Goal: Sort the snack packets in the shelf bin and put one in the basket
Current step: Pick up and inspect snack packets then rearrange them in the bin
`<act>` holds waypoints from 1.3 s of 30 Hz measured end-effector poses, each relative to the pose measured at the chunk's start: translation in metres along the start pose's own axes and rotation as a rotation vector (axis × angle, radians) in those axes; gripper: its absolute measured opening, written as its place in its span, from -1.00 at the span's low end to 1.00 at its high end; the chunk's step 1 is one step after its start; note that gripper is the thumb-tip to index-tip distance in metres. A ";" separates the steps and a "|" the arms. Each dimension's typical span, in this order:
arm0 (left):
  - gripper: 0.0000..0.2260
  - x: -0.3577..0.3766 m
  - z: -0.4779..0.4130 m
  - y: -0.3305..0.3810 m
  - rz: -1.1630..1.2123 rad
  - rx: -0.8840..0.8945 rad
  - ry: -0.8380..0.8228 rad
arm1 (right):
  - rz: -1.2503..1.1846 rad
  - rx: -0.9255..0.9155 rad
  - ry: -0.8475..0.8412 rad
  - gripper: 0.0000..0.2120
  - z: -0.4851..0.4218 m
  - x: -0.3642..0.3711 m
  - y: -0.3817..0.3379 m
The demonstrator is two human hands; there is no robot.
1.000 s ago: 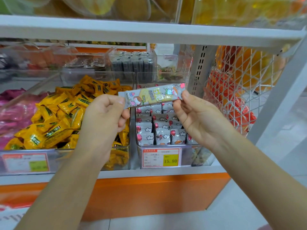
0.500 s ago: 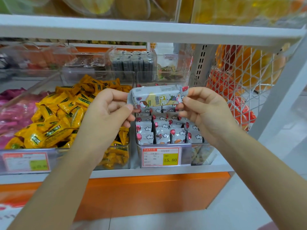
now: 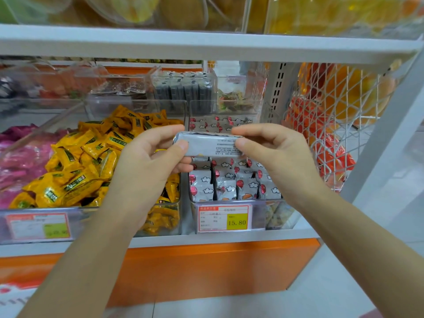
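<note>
A long silver foil snack packet (image 3: 210, 144), printed back facing up, hangs level between both hands. The left hand (image 3: 149, 166) pinches its left end, the right hand (image 3: 273, 157) its right end. Directly beneath them sits the clear plastic shelf bin (image 3: 193, 216) of cloud-patterned packets (image 3: 231, 180).

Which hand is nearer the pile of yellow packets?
Left. The left hand sits in front of the right edge of the yellow packets, pinching one end of the grey packet; the right hand pinches the other end, farther right over the cloud-printed packets.
</note>
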State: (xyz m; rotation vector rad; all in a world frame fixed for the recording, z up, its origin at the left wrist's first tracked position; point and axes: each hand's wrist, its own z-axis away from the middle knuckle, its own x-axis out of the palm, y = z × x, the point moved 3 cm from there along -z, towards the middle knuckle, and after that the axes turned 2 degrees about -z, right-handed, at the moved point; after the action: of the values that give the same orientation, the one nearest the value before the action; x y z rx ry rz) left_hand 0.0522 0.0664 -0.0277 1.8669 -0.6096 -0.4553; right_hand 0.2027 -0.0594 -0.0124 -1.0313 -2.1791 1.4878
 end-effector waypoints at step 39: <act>-0.67 0.008 -0.009 0.007 -0.681 0.235 0.067 | -0.026 0.005 0.162 -0.84 -0.020 -0.009 0.003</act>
State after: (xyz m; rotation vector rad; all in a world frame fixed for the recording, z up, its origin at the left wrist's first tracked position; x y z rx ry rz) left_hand 0.0622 0.0658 -0.0185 2.2889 0.0444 -0.7789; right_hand 0.2226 -0.0516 -0.0051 -1.0775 -2.0672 1.3485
